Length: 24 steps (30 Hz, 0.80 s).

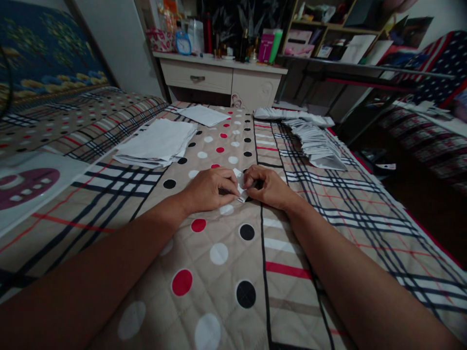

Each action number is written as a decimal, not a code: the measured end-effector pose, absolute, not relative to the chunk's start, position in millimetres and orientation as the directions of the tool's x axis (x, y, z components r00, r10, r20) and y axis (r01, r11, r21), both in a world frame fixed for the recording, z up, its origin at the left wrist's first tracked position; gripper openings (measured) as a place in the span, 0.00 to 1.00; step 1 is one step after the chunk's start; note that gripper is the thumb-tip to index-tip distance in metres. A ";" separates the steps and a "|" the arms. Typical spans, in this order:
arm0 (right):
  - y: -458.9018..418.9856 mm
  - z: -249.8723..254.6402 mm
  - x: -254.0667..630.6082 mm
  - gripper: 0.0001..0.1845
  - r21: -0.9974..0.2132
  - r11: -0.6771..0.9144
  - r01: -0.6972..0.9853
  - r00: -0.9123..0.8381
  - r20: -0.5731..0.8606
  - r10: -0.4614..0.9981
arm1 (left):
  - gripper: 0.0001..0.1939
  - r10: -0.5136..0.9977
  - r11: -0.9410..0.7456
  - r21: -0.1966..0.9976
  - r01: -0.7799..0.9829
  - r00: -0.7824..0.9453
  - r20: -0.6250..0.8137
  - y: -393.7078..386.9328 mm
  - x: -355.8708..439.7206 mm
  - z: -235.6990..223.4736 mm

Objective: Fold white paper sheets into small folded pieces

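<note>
Between my two hands is a small piece of folded white paper (241,186), partly covered by the fingers. My left hand (216,188) pinches its left side, with the fingers curled and the thumb low. My right hand (265,185) grips the right side the same way. Both hands rest close to the quilted bedspread (233,253) with its dots and plaid. Farther off to the left lies a stack of white paper sheets (158,140). To the right, a row of folded white papers (316,145) lies fanned out. How the held paper is folded is too small to tell.
One more small pile of white sheets (203,115) lies at the back. A long white bundle (292,115) is behind the fanned row. A white plastic bag (69,167) with a purple print lies at left. Beyond the bed stands a white dresser (207,75) crowded with bottles.
</note>
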State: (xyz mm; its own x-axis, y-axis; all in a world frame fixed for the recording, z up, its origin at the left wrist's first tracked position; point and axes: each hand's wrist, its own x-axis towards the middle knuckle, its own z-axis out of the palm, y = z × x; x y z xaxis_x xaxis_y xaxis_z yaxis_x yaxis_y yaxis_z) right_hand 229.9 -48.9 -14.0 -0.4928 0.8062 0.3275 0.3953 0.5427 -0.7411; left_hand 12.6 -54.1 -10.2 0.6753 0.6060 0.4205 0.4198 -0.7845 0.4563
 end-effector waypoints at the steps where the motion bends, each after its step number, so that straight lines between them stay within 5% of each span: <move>1: -48.6 -14.3 229.8 0.08 -0.743 0.544 0.390 -0.492 0.331 0.805 | 0.05 0.609 -0.782 0.456 0.425 0.676 0.414 -54.9 13.4 -9.6; 9: -47.6 -15.4 229.1 0.07 -0.741 0.543 0.395 -0.492 0.328 0.807 | 0.05 0.800 -0.599 0.577 0.555 0.450 0.398 -54.9 24.1 -16.8; 14: -48.4 -15.7 228.0 0.21 -0.695 0.555 0.457 -0.444 0.362 0.819 | 0.37 0.901 -0.418 0.540 0.731 0.255 0.352 -50.7 19.0 -18.8; 20: -46.9 -14.2 227.8 0.42 -0.781 0.425 0.458 -0.392 0.252 0.885 | 0.24 0.959 -0.284 0.562 0.777 0.214 0.188 -50.0 19.7 -10.9; 24: -44.9 -9.1 228.7 0.39 -0.855 0.312 0.413 -0.356 0.164 0.920 | 0.17 0.962 -0.263 0.652 0.711 0.244 0.122 -48.9 20.9 -12.8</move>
